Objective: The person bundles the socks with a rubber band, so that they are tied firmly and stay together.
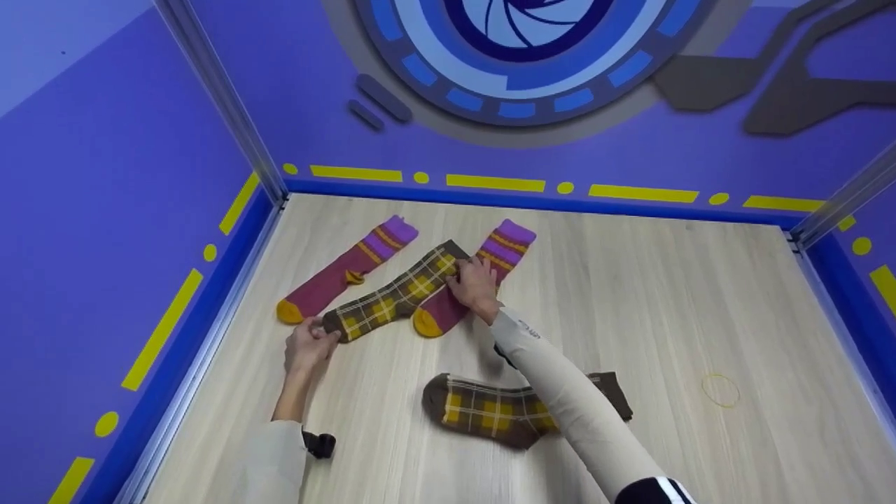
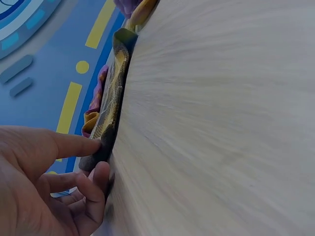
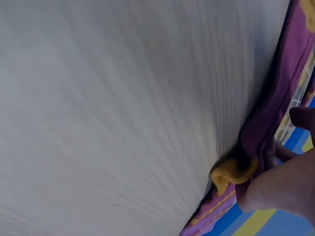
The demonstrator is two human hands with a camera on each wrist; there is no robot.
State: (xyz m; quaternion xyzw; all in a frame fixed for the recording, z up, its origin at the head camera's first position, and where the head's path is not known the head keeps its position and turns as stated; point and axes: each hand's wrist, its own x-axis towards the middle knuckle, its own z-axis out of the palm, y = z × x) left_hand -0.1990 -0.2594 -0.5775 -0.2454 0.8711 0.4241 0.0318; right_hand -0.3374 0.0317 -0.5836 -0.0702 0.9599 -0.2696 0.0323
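A brown-and-yellow plaid sock (image 1: 397,294) lies slanted across the table, its cuff end overlapping a maroon sock with purple and yellow stripes (image 1: 505,245). At its dark toe, my left hand (image 1: 308,348) pinches the fabric between index finger and thumb; the left wrist view shows the finger on the toe (image 2: 96,156). Near the cuff, my right hand (image 1: 476,285) holds the plaid sock's edge with curled fingers, over the striped sock. Part of that striped sock is hidden under the hand. In the right wrist view, its yellow heel (image 3: 229,174) is beside the fingers.
A second maroon striped sock (image 1: 325,280) lies at the left. Nearer me is another plaid sock (image 1: 483,409), partly covered by my right forearm. A thin yellow rubber band (image 1: 721,390) lies at the right. Blue-purple walls (image 1: 504,157) bound the wooden table (image 1: 630,301).
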